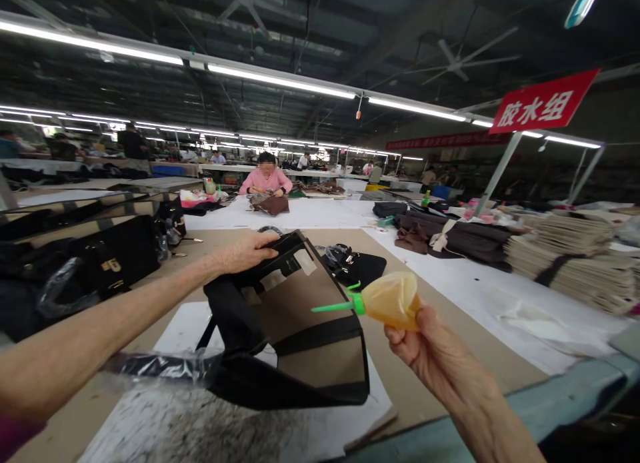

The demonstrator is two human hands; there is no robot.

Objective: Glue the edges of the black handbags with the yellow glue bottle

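An unfinished black handbag [320,310] with a brown lining lies tilted on the table in front of me. My left hand [250,251] grips its upper far edge, fingers closed over the black rim. A plastic-wrapped handle [165,368] sticks out from the bag's near left side. In my right hand [425,340] is a squeeze glue bottle [393,298] holding amber liquid. Its green nozzle points left, in front of the bag's lining; whether the tip touches it I cannot tell. Beyond the bag lies another black bag piece [357,263] with metal fittings.
Several black handbags [120,246] stand at the left. Dark folded fabric [450,236] and beige stacked panels [575,256] lie at the right. A stained white sheet [210,423] is under the bag. A person in pink [267,180] sits across the table.
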